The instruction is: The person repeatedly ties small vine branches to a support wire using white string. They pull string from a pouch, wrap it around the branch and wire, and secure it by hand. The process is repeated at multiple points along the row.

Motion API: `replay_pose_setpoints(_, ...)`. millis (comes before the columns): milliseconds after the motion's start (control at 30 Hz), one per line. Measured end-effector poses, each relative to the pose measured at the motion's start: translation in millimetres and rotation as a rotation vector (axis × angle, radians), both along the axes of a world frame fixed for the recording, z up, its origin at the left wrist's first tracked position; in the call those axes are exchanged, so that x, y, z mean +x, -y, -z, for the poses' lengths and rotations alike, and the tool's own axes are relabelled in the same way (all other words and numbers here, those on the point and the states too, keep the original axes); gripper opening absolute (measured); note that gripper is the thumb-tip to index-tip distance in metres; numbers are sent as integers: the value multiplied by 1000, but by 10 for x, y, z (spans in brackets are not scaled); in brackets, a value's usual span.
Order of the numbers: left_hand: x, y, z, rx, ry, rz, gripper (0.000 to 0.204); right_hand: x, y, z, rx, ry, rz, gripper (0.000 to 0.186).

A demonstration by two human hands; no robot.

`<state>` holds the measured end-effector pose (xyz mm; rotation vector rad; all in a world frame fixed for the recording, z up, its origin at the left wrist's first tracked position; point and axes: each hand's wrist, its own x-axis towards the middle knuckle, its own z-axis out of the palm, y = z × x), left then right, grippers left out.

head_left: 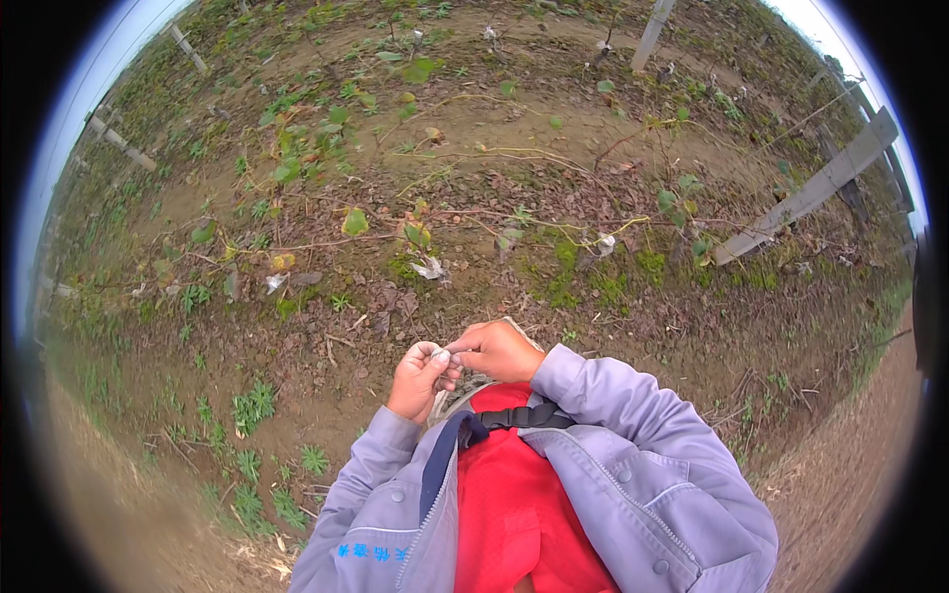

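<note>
My left hand (419, 380) and my right hand (499, 351) meet just in front of my body, fingertips together. The left thumb and fingers are pinched closed, and the right fingers are bent in against them. Whatever lies between the fingertips is too small to make out. Both forearms are in grey-lilac jacket sleeves (633, 400). Under and behind the hands shows a pale, cloth-like edge, partly hidden by them. A black buckle strap (514, 417) crosses the red garment (524, 494) at my front.
Thin trailing vines (534, 154) with green and yellowing leaves run across the ground ahead. White scraps (428, 268) hang among them. A leaning grey post (811, 188) stands at the right, another post (652, 35) farther back. Dry leaves and green weeds (255, 407) cover the soil.
</note>
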<state>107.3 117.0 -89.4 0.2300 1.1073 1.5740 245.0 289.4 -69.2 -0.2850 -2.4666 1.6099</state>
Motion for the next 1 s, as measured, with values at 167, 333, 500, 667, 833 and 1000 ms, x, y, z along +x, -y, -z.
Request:
replay_pose_setpoints(167, 4, -29, 23, -73, -47, 22, 11, 10, 25, 41, 148, 24, -13, 24)
replay_pose_setpoints(333, 59, -53, 91, -4, -270, -27, 9, 15, 27, 44, -13, 52, 107, 25)
replay_pose_setpoints(500, 88, -47, 116, 17, -364, -28, 10, 47, -68, -64, -137, 215, 7, 28)
replay_pose_setpoints(667, 57, -66, 97, 20, -334, -45, 11, 68, -43, -114, -250, 201, 26, 27)
replay_pose_setpoints(833, 35, -84, 66, 27, -307, -2, 11, 95, -89, -49, -273, 182, 69, 25)
replay_pose_setpoints(1000, 79, -110, 46, -23, -348, 29, 13, 124, -138, 55, -5, 35, 34, 23)
